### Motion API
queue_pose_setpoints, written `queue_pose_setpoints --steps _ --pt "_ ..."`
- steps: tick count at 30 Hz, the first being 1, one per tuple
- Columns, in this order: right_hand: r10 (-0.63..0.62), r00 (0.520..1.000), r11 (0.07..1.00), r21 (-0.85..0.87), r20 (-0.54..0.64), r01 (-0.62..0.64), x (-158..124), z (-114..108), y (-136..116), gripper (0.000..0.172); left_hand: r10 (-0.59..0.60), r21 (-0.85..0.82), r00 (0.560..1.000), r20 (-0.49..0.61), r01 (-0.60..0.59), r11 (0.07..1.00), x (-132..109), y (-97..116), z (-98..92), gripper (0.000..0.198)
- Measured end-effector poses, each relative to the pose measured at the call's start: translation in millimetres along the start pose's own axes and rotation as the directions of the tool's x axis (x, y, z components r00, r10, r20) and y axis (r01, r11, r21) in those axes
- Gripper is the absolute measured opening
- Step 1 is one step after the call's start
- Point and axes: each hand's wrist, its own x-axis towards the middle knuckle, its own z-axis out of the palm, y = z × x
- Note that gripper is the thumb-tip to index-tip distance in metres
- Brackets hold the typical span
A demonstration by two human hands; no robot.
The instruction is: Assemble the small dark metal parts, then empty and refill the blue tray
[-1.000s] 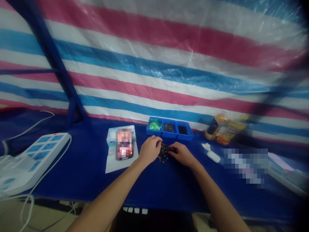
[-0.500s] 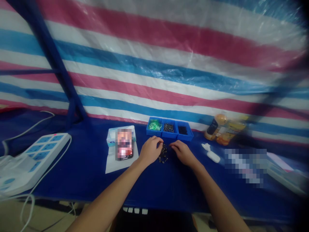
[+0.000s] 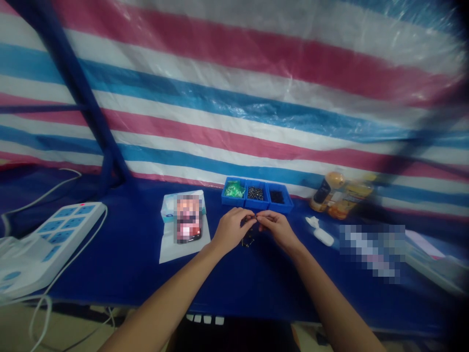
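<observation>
I watched the left hand [image 3: 230, 229] and right hand [image 3: 278, 230] meet, fingers narrow, pinching a small dark fastener [image 3: 248, 221] above loose dark fasteners [image 3: 248, 242] on the blue tablecloth [image 3: 120, 274]. Just beyond sat a blue three-compartment tray [image 3: 257, 194].

My one camera sits on my head, facing forward and down, close above my left hand [image 3: 231, 230] and right hand [image 3: 277, 230] over the desk [image 3: 120, 269].

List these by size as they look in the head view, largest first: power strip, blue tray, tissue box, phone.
Power strip, blue tray, then tissue box and phone: these two look alike, so unranked.
</observation>
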Motion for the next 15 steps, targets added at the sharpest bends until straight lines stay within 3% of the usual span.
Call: queue_pose_setpoints --steps 4,9,13,15 --pt "-0.023 0.999 1.000 -0.011 0.031 0.023 -0.9 -0.7 -0.7 0.030 0.018 -0.014 1.000 -0.004 -0.018 1.000 0.0 -0.8 0.3 0.017" --pt "-0.093 0.992 0.979 -0.173 0.083 0.106 -3.2 -1.4 -5.5 0.027 -0.018 -0.019 1.000 0.003 0.018 1.000 -0.8 3.1 -1.4 0.022" --pt "-0.064 0.998 0.939 -0.336 0.025 0.069 -2.0 -2.4 -3.9 0.042 -0.100 0.004 0.993 -0.066 0.100 0.995 -0.1 5.2 -5.0 0.031" --pt "-0.060 0.998 0.950 -0.309 -0.033 0.047 -0.1 -3.0 -2.3 0.039 -0.130 0.010 0.987 -0.091 0.131 0.991 0.8 4.9 -6.5 0.032"
